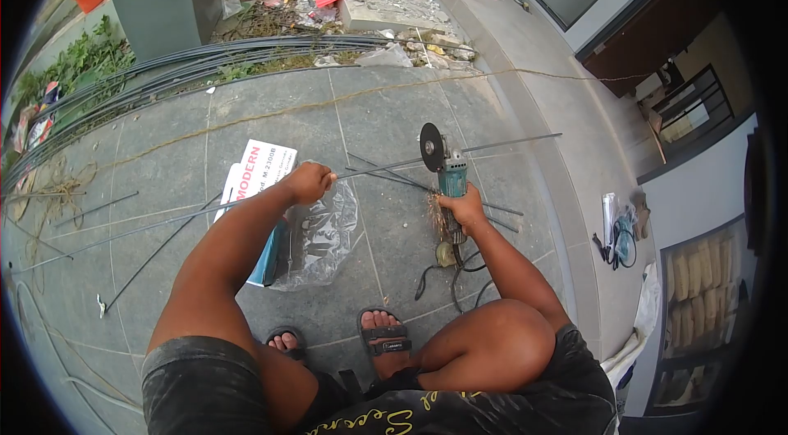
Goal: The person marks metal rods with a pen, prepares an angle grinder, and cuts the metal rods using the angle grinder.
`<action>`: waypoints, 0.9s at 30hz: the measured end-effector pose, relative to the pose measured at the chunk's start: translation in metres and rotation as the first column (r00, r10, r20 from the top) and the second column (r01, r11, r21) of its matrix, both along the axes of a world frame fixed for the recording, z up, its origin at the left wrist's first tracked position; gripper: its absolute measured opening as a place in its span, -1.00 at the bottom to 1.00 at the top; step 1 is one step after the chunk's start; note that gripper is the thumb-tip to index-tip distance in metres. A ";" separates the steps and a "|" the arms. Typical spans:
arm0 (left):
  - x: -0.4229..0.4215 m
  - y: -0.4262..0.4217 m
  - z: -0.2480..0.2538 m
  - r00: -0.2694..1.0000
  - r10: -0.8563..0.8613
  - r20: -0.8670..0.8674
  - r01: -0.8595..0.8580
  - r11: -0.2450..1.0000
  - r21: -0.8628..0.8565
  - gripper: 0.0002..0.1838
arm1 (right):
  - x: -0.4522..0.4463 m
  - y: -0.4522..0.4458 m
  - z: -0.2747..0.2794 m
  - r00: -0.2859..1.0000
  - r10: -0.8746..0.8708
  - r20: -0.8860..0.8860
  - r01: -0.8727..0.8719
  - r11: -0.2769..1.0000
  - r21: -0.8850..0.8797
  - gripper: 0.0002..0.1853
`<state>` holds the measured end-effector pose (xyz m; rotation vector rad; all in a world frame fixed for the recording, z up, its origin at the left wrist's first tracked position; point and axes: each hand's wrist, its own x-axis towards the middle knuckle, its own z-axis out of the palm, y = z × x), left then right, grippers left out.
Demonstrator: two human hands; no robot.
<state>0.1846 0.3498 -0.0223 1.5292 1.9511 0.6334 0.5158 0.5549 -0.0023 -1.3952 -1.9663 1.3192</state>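
Note:
My left hand [310, 183] is closed around a long thin steel rod [373, 168], which runs from the far left across to the right. My right hand [465, 210] grips a teal angle grinder [453, 177], held upright with its dark cutting disc [431, 147] at the top. The disc is over the rod, and orange sparks [437, 209] fly down beside the grinder's body. Whether the disc's edge touches the rod is hard to see. Beneath the rod, shorter rods [501, 209] lie crossed on the tiles. The grinder's black cord [456, 291] curls toward my feet.
A white box [261, 162] with red lettering and a clear plastic bag [322, 242] lie by my left forearm. A rope [279, 112] crosses the tiled floor. Bundled rods [271, 48] and rubble [394, 12] lie farther back. Cabled items [624, 242] rest at right.

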 end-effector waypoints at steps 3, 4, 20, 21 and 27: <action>0.000 0.000 0.000 1.000 0.002 0.019 -0.002 1.000 0.003 -0.59 | -0.001 0.001 -0.004 1.000 -0.001 -0.009 0.001 1.000 0.030 -0.57; 0.000 0.000 -0.003 1.000 0.002 0.018 -0.002 1.000 0.003 -0.59 | -0.004 -0.006 0.007 1.000 -0.001 -0.009 0.001 1.000 0.030 -0.57; -0.001 0.001 -0.002 0.999 0.005 0.037 -0.006 1.000 0.015 -0.60 | -0.002 -0.004 0.003 0.999 -0.027 -0.026 0.027 1.000 -0.008 -0.58; -0.002 0.001 -0.004 0.999 0.006 0.040 -0.007 1.000 0.018 -0.59 | -0.002 -0.005 0.004 0.999 -0.035 -0.021 0.034 0.999 -0.011 -0.58; -0.003 0.001 -0.009 0.999 -0.010 0.031 0.008 0.997 0.082 -0.59 | -0.001 0.000 -0.001 1.000 -0.006 0.008 0.006 1.000 0.019 -0.58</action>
